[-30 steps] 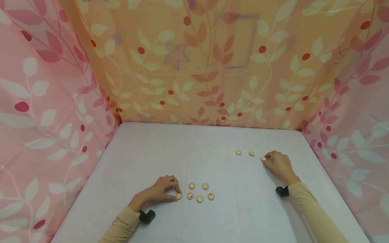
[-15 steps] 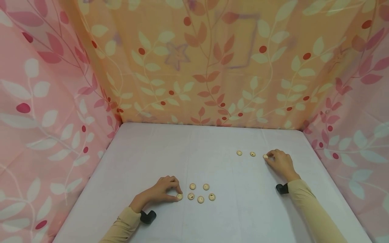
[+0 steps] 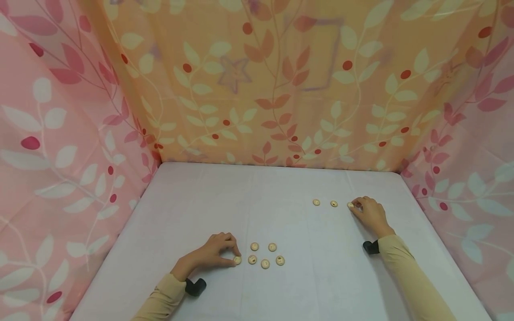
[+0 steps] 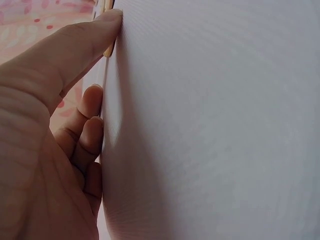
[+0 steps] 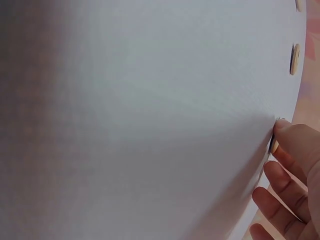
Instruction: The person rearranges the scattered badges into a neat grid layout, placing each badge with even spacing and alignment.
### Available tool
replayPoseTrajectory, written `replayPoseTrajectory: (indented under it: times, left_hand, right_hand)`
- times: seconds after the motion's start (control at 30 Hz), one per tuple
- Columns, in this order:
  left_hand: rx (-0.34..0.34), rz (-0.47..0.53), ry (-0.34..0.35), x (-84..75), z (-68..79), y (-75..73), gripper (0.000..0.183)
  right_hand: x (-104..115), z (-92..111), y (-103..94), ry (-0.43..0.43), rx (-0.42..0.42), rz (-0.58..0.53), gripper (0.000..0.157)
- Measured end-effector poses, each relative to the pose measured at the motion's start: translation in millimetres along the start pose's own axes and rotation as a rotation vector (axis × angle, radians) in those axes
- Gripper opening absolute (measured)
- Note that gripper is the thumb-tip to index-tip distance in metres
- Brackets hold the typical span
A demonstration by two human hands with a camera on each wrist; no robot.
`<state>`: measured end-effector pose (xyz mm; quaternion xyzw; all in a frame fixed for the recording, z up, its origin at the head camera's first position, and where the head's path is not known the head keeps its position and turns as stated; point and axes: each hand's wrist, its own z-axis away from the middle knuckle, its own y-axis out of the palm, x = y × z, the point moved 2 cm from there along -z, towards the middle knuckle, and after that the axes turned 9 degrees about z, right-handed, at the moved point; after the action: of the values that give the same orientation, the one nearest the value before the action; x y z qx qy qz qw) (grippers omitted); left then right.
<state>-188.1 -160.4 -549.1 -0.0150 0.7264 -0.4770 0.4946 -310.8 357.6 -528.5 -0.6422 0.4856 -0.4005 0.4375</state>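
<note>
Left grip (image 3: 211,250) and right grip (image 3: 370,216) each pinch a button (image 3: 238,260); seven more (image 3: 265,264) dot the bench (image 3: 192,200), floral cloth (image 3: 257,89) behind it

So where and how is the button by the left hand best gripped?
I'd pinch the button by opposite edges of its rim, coming from its left: it looks thin and round, and a neighbouring button lies on its right.

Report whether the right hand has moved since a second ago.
Yes, slightly: judged against the nearest unheld button, the right hand has shifted toward the far table edge.
</note>
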Motion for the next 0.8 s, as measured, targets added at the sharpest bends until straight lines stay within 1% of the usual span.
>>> replayPoseTrajectory:
  times: [0.1, 0.33, 0.6, 0.8]
  left_hand:
    - [0.003, 0.008, -0.010, -2.0, 0.0, -1.2, 0.019]
    - [0.003, 0.011, -0.005, -1.7, 0.1, -1.0, 0.019]
    - [-0.021, -0.014, 0.044, 1.9, 0.8, 0.3, 0.017]
    - [-0.008, -0.005, 0.024, 2.2, 0.3, 1.1, 0.017]
  right_hand:
    - [1, 0, 0.3, 0.007, 0.008, 0.002, 0.025]
    - [3, 0, -1.1, 0.022, 0.037, -0.003, 0.027]
    - [4, 1, -3.2, 0.013, 0.008, 0.005, 0.030]
    - [11, 7, -2.4, 0.028, -0.008, -0.007, 0.031]
